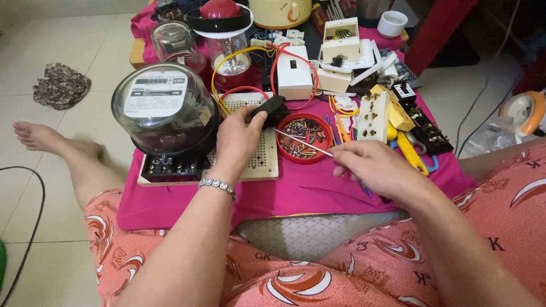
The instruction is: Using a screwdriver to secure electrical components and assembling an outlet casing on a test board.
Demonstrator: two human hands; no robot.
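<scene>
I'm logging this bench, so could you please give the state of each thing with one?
Left hand: gripping the black part.
Right hand: holding the screwdriver, tip at the black part.
Red dish: filled with screws.
Electricity meter: glass cover on.
White cup: upright.

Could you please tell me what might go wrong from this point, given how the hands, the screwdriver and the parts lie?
1. The right hand drives a thin metal screwdriver toward the small black plastic part pinched in the left hand; a slip could jab those fingers.
2. The shaft passes over the round red dish of small screws; a knock could scatter them.
3. The red and yellow wires loop close by and might snag.
</scene>
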